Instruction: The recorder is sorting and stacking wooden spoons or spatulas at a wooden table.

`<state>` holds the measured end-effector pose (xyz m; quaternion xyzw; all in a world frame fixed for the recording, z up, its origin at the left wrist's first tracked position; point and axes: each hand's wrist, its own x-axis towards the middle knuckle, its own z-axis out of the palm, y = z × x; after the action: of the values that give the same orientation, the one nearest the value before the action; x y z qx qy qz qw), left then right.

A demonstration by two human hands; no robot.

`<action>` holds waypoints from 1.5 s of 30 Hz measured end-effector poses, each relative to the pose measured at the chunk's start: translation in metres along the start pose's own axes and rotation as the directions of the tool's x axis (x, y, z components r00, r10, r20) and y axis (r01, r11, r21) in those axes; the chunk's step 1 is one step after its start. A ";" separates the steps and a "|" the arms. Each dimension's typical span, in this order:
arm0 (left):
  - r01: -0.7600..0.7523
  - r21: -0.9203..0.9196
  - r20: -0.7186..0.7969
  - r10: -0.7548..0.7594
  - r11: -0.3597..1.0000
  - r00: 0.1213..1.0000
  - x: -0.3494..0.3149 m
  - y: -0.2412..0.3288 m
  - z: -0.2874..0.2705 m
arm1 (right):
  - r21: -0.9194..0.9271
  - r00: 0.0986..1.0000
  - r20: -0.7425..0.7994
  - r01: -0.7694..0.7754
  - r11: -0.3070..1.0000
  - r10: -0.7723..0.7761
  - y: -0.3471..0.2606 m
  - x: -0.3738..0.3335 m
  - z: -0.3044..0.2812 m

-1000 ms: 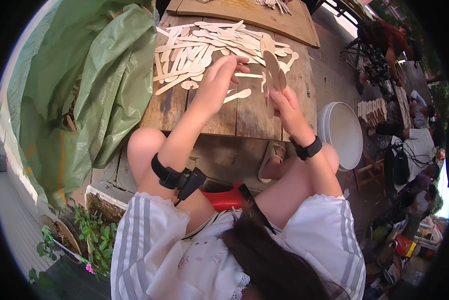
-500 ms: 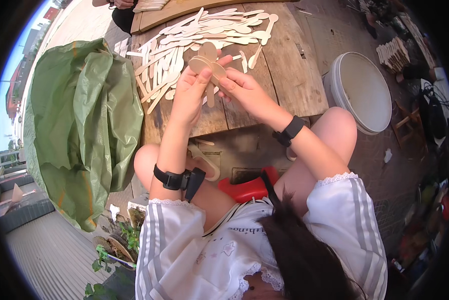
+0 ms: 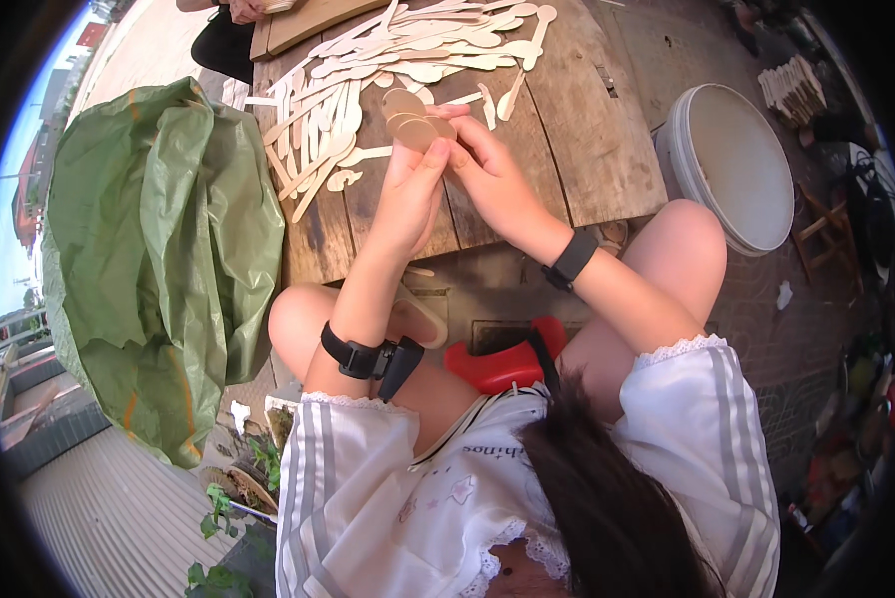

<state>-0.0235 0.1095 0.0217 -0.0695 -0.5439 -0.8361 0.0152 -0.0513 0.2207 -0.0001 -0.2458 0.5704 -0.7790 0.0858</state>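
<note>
My left hand (image 3: pixel 407 194) and right hand (image 3: pixel 492 174) both grasp a small stack of wooden spoons (image 3: pixel 415 118), bowls at twelve o'clock, handles toward me. More loose spoons (image 3: pixel 367 70) lie at eleven o'clock, nearer my left hand.

Both hands (image 3: pixel 447 179) pinch a fan of wooden spoons (image 3: pixel 412 115) — above the table (image 3: pixel 587 130)

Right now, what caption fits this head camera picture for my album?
Both hands, left hand and right hand, hold wooden spoons above a spoon-strewn wooden table.
</note>
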 end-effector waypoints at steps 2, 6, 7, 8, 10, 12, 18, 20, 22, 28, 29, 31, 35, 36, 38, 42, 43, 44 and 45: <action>0.009 0.008 0.032 -0.009 1.000 0.999 0.003 -0.002 -0.002 | 0.014 1.000 -0.023 -0.021 1.000 0.021 0.008 -0.003 0.002; 0.063 0.043 0.092 -0.067 0.997 0.993 0.002 -0.003 -0.001 | 0.059 0.996 -0.088 0.008 0.998 -0.003 0.013 -0.006 0.011; 0.064 0.039 0.081 -0.067 0.997 0.994 0.002 -0.004 0.000 | 0.058 0.996 -0.089 0.008 0.998 -0.003 0.013 -0.007 0.009; 0.065 0.039 0.082 -0.068 0.997 0.994 0.001 -0.004 -0.001 | 0.023 0.998 -0.063 0.014 1.000 -0.013 0.013 -0.007 0.007; 0.065 0.197 0.138 -0.094 0.978 0.986 0.001 -0.003 -0.004 | -0.016 0.999 -0.043 0.022 1.000 -0.023 0.016 -0.011 0.004; 0.064 0.289 0.175 -0.119 0.955 0.977 0.002 0.002 -0.008 | -0.255 0.998 0.011 0.070 0.964 -0.070 0.019 -0.014 0.006; 0.032 0.491 0.260 -0.182 0.870 0.948 -0.001 0.011 -0.010 | -0.283 0.994 0.098 0.071 0.957 -0.045 0.023 -0.011 0.001; -0.040 0.556 0.284 -0.144 0.831 0.948 -0.001 0.012 -0.010 | -0.299 0.994 0.111 0.057 0.953 -0.025 0.023 -0.011 -0.003; -0.012 0.514 0.266 -0.146 0.858 0.953 -0.001 0.014 -0.009 | -0.316 0.992 0.127 0.041 0.948 0.000 0.020 -0.011 -0.001; -0.134 0.489 0.294 -0.018 0.862 0.956 0.002 0.013 -0.014 | -0.225 0.992 0.114 0.082 0.971 -0.058 0.016 -0.008 0.002; -0.134 0.491 0.292 -0.018 0.861 0.956 0.003 0.013 -0.016 | -0.197 0.983 0.130 0.155 0.968 -0.131 0.014 -0.007 0.004; -0.112 0.544 0.294 -0.064 0.832 0.954 0.007 0.013 -0.020 | -0.171 0.968 0.139 0.230 0.958 -0.207 0.013 -0.006 0.004; -0.061 0.542 0.271 -0.105 0.838 0.957 0.006 0.011 -0.022 | -0.223 0.972 0.133 0.218 0.950 -0.191 0.017 -0.007 0.001; -0.124 0.575 0.269 -0.044 0.809 0.962 0.005 0.013 -0.018 | -0.229 0.980 0.121 0.182 0.956 -0.158 0.014 -0.006 0.002; -0.184 0.607 0.268 0.018 0.773 0.963 0.002 0.016 -0.011 | -0.191 0.995 0.037 0.094 0.977 -0.088 0.007 -0.010 0.006; -0.342 0.629 0.190 0.288 0.699 0.939 -0.004 0.022 0.010 | -0.301 0.997 0.054 -0.043 0.953 0.062 0.017 -0.009 -0.001; -0.380 0.682 0.278 0.259 0.625 0.925 -0.004 0.023 0.004 | -0.323 0.984 0.112 -0.097 0.941 0.140 0.018 -0.009 -0.004; -0.421 0.723 0.361 0.220 0.547 0.906 -0.004 0.024 0.001 | -0.321 0.984 0.112 -0.097 0.942 0.140 0.020 -0.011 -0.002; -0.444 0.720 0.393 0.214 0.533 0.894 -0.003 0.025 0.004 | -0.300 0.994 0.092 -0.030 0.954 0.060 0.020 -0.012 0.000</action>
<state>-0.0175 0.1026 0.0454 -0.2651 -0.8311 -0.4704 0.1327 -0.0437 0.2185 -0.0218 -0.2816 0.6818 -0.6687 0.0938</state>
